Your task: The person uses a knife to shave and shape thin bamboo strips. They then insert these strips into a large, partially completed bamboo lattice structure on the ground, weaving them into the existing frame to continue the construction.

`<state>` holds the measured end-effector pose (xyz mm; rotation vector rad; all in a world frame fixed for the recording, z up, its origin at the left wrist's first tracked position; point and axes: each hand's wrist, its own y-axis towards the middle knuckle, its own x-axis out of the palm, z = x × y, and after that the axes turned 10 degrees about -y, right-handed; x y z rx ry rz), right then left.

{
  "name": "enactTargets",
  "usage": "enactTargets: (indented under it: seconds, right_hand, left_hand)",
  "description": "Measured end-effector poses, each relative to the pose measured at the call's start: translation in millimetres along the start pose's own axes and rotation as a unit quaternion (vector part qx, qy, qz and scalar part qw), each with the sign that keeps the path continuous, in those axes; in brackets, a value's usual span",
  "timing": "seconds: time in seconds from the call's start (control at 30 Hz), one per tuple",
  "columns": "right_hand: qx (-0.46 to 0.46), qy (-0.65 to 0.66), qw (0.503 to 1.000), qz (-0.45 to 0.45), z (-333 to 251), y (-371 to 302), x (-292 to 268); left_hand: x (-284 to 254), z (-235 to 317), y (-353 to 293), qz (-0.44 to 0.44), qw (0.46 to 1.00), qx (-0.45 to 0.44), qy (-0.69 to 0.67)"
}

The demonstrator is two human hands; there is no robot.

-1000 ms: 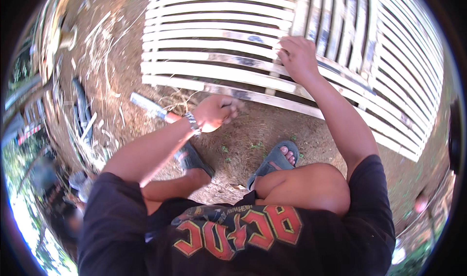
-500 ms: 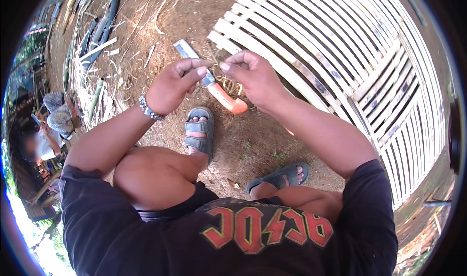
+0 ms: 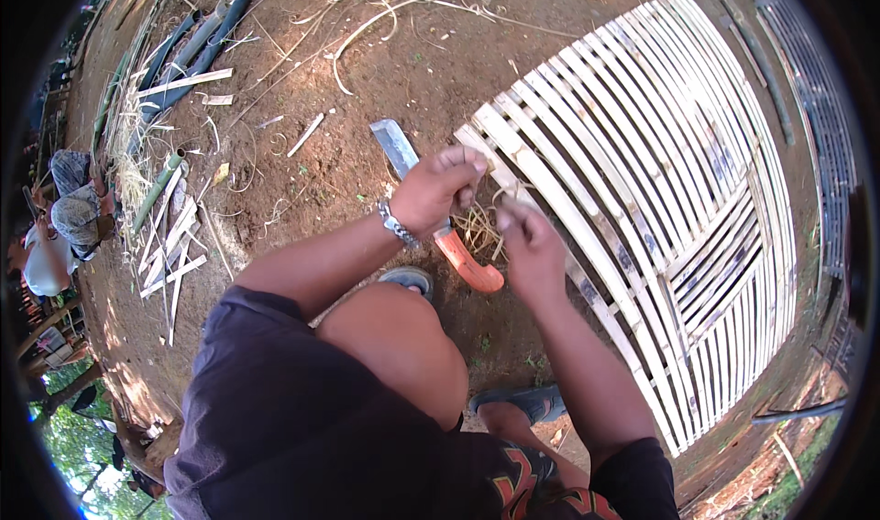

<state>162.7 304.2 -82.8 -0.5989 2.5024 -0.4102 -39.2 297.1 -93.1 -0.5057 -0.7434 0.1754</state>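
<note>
Above the near corner of a bamboo slat panel, my left hand is closed, thumb and fingertips pinched at the end of a thin pale bamboo strip. My right hand is close by, lower and to the right, its fingers closed at the strip too, though slightly blurred. A machete with an orange handle and a grey blade lies on the ground beneath my left hand, which hides its middle. Curled bamboo strips lie beside the handle, partly behind my hands.
Long strip shavings litter the soil ahead. At the left lie a green bamboo piece, split slats and dark tubes. A person sits at the far left. Another slatted panel stands at the far right.
My view has swung, so the panel and machete appear lower and further right. My right hand has dropped below my left, and the two remain close together.
</note>
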Motion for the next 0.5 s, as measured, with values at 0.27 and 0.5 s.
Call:
enactTargets:
  seconds: [0.27, 0.5]
  right_hand:
    - [-0.206, -0.420, 0.879, -0.092, 69.4, -36.9, 73.2]
    - [-0.065, -0.457, 0.867, -0.191, 76.8, -10.4, 98.0]
  left_hand:
    - [-31.1, 10.0, -22.8, -0.042, 0.995, 0.014, -0.092]
    - [-28.9, 50.6, -61.5, -0.087, 0.988, 0.090, -0.092]
